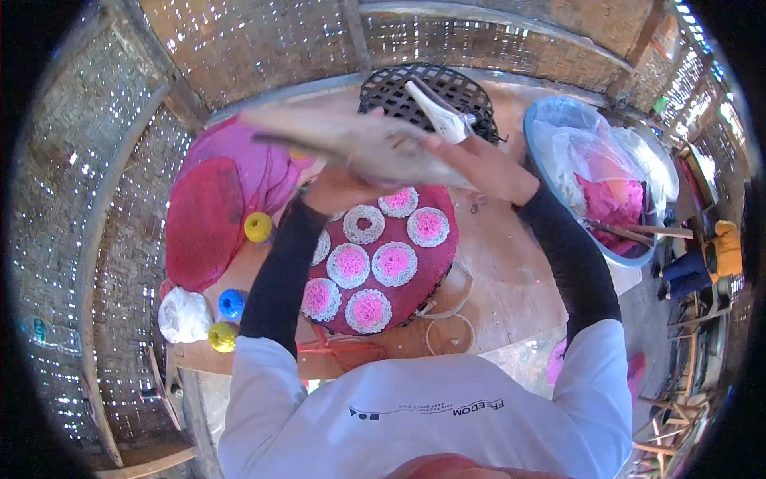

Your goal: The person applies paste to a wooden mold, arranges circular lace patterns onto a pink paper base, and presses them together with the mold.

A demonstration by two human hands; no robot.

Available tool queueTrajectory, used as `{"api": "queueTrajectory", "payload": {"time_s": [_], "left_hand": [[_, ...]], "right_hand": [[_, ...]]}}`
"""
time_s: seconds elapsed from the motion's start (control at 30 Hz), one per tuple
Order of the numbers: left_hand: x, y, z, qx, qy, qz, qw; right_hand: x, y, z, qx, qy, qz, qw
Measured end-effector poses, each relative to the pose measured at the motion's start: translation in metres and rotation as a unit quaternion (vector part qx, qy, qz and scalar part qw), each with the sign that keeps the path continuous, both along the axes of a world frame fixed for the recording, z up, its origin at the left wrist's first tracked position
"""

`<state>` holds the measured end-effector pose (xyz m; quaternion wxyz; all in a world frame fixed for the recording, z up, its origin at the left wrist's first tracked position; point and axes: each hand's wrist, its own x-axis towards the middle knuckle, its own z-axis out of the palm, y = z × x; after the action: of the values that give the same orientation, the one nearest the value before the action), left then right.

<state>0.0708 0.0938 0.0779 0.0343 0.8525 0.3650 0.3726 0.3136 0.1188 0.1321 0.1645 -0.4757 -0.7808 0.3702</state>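
Both my hands are raised over a round tray with a dark red cloth. Between them is a long, pale wooden piece, smeared by motion, so its exact kind is unclear. My left hand grips it from below, with its fingers mostly hidden behind it. At its right end, my right hand closes around it. On the red cloth lie several round lacy pieces, white at the rim with pink middles. One white ring has no pink in it.
A black woven basket stands behind, with a whitish elongated object across it. On the right, a blue tub holds plastic bags and pink stuff. Red netting, yellow and blue twine rolls and a white bag lie left.
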Motion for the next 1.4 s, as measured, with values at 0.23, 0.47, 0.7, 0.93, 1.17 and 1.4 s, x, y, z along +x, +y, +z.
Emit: {"api": "queueTrajectory", "payload": {"time_s": [0.23,0.47,0.7,0.93,1.17,1.4], "left_hand": [[0.082,-0.065,0.078,-0.365,-0.127,-0.198,0.901],[0.068,-0.09,0.059,0.21,0.134,0.046,0.967],[0.076,-0.131,0.054,-0.048,0.089,-0.154,0.983],[0.072,-0.124,-0.03,-0.287,-0.199,-0.164,0.923],[0.183,-0.105,0.024,0.123,-0.297,0.186,0.928],[0.118,-0.105,0.037,0.319,-0.413,0.191,0.831]], "right_hand": [[0.032,-0.017,0.041,0.656,0.206,0.043,0.725],[-0.005,-0.096,0.049,0.077,0.344,-0.109,0.929],[0.053,-0.204,0.066,0.388,0.111,0.044,0.914],[0.174,-0.159,0.074,0.331,0.748,-0.083,0.57],[0.092,-0.091,0.012,0.031,0.838,-0.184,0.513],[0.246,-0.094,0.007,0.404,-0.013,-0.055,0.913]]}}
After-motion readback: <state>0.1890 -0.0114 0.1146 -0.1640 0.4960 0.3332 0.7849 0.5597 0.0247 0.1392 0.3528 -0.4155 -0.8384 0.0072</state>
